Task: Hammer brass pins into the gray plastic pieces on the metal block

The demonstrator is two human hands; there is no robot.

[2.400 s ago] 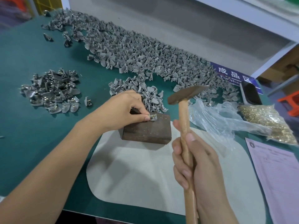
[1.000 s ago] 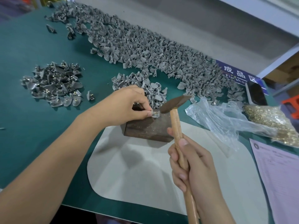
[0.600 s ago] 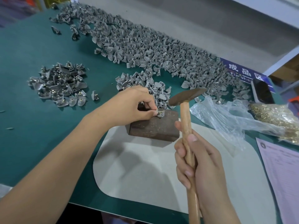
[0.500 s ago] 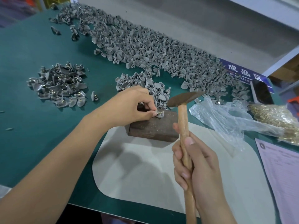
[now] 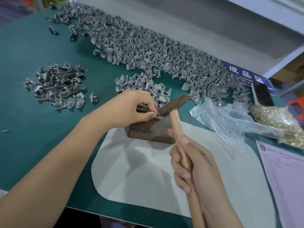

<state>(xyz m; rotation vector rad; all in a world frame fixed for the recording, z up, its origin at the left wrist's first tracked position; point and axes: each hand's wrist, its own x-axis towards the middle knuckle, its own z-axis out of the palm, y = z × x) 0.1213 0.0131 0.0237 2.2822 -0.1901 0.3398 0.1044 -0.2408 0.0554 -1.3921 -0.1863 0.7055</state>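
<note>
Both hands (image 5: 134, 106) around metal block (image 5: 151, 130)

Left hand (image 5: 133, 106) apparently pinching with thumb and forefinger; right hand (image 5: 195, 168) fist-wrapped, thumb up

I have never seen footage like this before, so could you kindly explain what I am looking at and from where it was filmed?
There is no machine here: a person works with bare hands, and a camera worn on the head looks down at them. The left hand pinches a small gray plastic piece on a dark metal block. The right hand grips a wooden-handled hammer, its head right at the piece. On the green table lie a long heap of gray pieces, a smaller pile to the left, and a plastic bag of brass pins to the right.
</note>
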